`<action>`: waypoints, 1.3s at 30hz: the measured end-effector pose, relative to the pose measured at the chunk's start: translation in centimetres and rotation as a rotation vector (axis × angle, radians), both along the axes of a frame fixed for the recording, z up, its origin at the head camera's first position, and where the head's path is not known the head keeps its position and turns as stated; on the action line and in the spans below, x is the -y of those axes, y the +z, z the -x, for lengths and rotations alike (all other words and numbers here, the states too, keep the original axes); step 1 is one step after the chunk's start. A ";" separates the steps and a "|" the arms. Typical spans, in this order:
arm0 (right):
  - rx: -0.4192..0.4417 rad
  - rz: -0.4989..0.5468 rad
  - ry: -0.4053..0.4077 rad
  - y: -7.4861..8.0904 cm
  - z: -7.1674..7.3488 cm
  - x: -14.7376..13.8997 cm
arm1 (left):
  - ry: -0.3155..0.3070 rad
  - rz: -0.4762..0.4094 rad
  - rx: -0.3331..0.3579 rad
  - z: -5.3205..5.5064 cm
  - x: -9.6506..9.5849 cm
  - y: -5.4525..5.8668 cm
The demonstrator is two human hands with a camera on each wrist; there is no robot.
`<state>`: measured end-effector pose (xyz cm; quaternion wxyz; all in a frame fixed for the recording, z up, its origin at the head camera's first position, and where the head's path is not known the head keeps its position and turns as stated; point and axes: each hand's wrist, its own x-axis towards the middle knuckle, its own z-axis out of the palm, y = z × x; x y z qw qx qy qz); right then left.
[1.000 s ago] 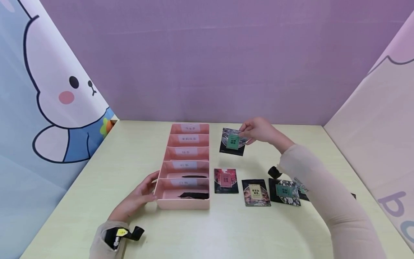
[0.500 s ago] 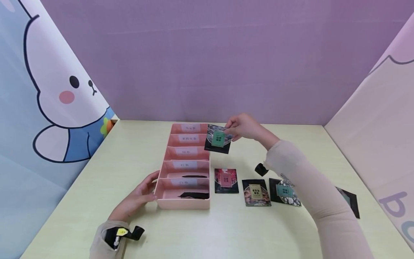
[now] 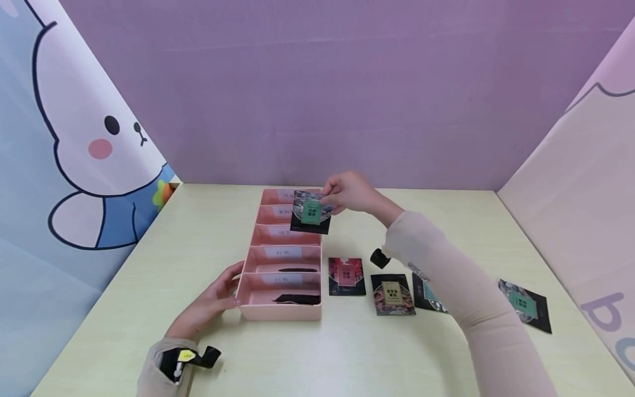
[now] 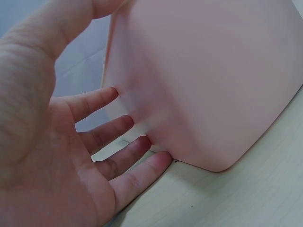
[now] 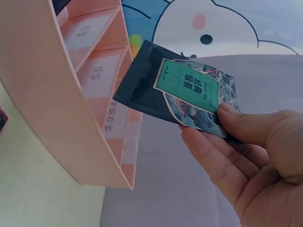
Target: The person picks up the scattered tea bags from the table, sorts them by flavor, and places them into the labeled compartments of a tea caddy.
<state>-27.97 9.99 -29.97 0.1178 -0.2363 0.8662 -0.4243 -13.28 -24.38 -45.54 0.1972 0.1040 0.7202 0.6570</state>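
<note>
In the head view a pink five-slot box, its long divided organizer (image 3: 283,313) labelled slot by slot, stands on the table. My right hand (image 3: 349,192) pinches a black tea sachet (image 3: 310,215) with a green label by its edge, thumb on top and fingers beneath. This sachet hangs over the far slots of the box, hiding part of their labels. Dark sachets (image 3: 297,299) lie in the two nearest slots. My left hand (image 3: 215,298) rests against the box's left side near the front corner, its fingertips (image 4: 142,142) touching the pink wall with fingers fairly straight.
Right of the box lie a red-labelled sachet (image 3: 346,277), a cream-labelled sachet (image 3: 393,295), a sachet (image 3: 428,295) partly under the right forearm, and a green-labelled sachet (image 3: 526,306) farther right. A purple backdrop (image 3: 317,99) rises behind the table.
My right hand has carried the green-labelled sachet leftward, from beside the box to above its far slots. The left hand and the box have stayed in place.
</note>
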 end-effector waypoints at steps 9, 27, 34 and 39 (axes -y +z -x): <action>-0.014 0.047 0.035 -1.6 -0.1 1.7 | 0.007 -0.003 0.006 0.2 0.0 -0.3; -0.259 -0.116 0.083 -4.1 -1.5 3.3 | -0.003 -0.002 -0.010 0.1 0.2 -0.4; -0.343 -0.150 0.159 -5.0 -2.0 3.6 | -0.002 0.001 0.005 0.0 0.2 -0.2; -0.387 -0.188 0.185 -5.7 -2.6 3.7 | -0.010 0.000 -0.002 0.0 0.1 -0.3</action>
